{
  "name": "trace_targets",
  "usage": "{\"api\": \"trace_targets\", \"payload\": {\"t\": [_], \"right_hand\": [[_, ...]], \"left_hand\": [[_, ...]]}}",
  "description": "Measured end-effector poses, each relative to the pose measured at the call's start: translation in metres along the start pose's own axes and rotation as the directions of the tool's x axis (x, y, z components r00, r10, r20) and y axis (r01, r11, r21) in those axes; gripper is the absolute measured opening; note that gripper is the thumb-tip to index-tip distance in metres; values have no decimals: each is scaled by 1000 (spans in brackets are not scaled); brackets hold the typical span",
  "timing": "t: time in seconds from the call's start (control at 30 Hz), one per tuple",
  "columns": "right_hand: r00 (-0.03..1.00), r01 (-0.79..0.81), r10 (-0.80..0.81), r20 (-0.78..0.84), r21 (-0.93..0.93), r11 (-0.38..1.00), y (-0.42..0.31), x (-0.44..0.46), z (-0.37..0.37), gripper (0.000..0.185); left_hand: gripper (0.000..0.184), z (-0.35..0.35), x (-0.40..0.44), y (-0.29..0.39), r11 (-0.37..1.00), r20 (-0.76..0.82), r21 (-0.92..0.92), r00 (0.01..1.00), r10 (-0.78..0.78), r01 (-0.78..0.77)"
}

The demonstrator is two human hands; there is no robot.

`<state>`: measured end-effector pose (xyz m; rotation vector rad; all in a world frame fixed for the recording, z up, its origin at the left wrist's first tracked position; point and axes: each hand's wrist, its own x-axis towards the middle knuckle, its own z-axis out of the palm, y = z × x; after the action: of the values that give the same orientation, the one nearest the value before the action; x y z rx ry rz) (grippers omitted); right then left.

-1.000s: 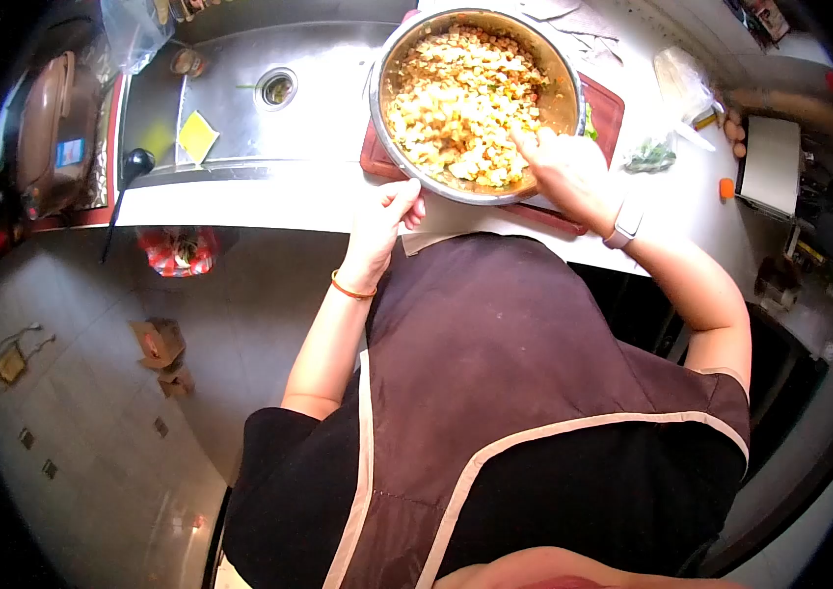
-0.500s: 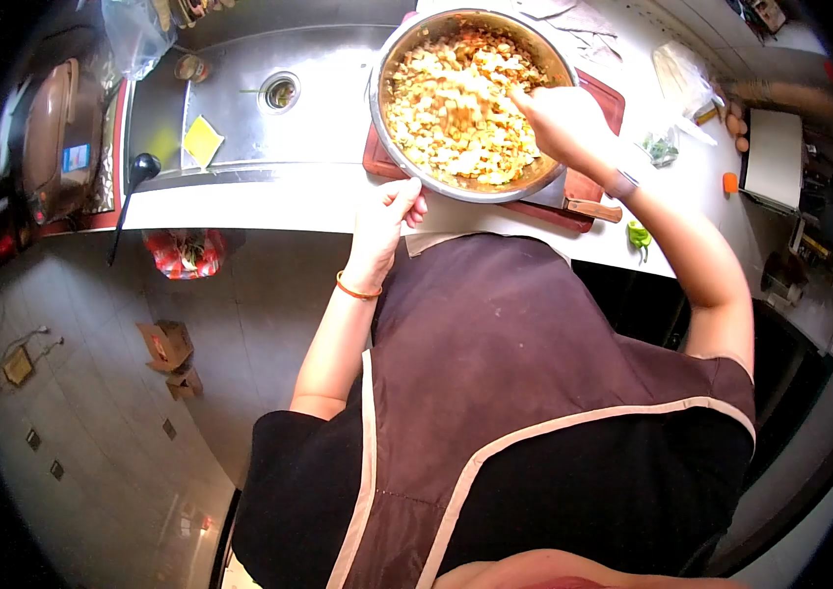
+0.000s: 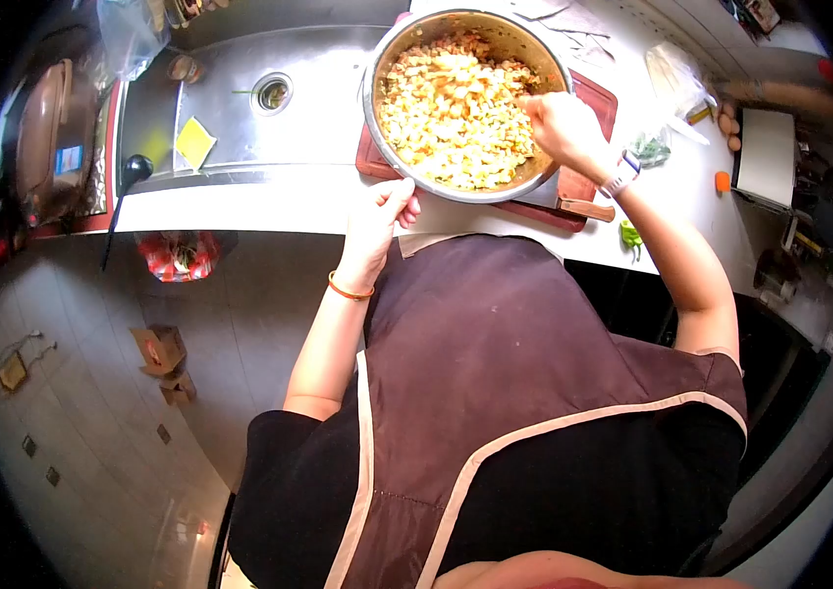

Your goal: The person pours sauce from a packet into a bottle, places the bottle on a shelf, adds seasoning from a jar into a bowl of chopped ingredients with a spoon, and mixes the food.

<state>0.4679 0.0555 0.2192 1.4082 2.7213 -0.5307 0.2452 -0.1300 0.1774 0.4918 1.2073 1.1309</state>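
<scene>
White counter [image 3: 259, 206]: red-brown board [image 3: 598, 103] lies beneath right hand [image 3: 565, 130]. Green pepper [image 3: 630, 236] sits nearside-right of hand; orange piece [image 3: 722, 183] farther right.

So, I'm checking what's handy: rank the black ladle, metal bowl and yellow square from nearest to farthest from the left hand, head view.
From the left hand:
1. Metal bowl: right at the fingertips.
2. Yellow square: to the left, in the sink.
3. Black ladle: farthest left.
</scene>
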Motion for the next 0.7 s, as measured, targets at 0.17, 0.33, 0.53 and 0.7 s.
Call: {"api": "trace_targets", "payload": {"t": [0.17, 0.33, 0.53, 0.7], "right_hand": [[995, 79, -72, 66, -113, 990, -34, -43, -52, 20], [953, 201, -150, 265, -176, 964, -75, -80, -65, 39], [951, 298, -285, 117, -107, 949, -60, -48, -4, 12], [965, 261, -255, 61, -306, 916, -39, -26, -29, 9]], "left_hand": [[25, 0, 0, -1, 1000, 3, -4, 1000, -14, 14], [26, 2, -1, 1, 1000, 6, -21, 1000, -19, 19], [29, -1, 2, -2, 1000, 29, 2, 1000, -12, 12], [31, 1, 1, 1, 999, 19, 42, 1000, 13, -14]]}}
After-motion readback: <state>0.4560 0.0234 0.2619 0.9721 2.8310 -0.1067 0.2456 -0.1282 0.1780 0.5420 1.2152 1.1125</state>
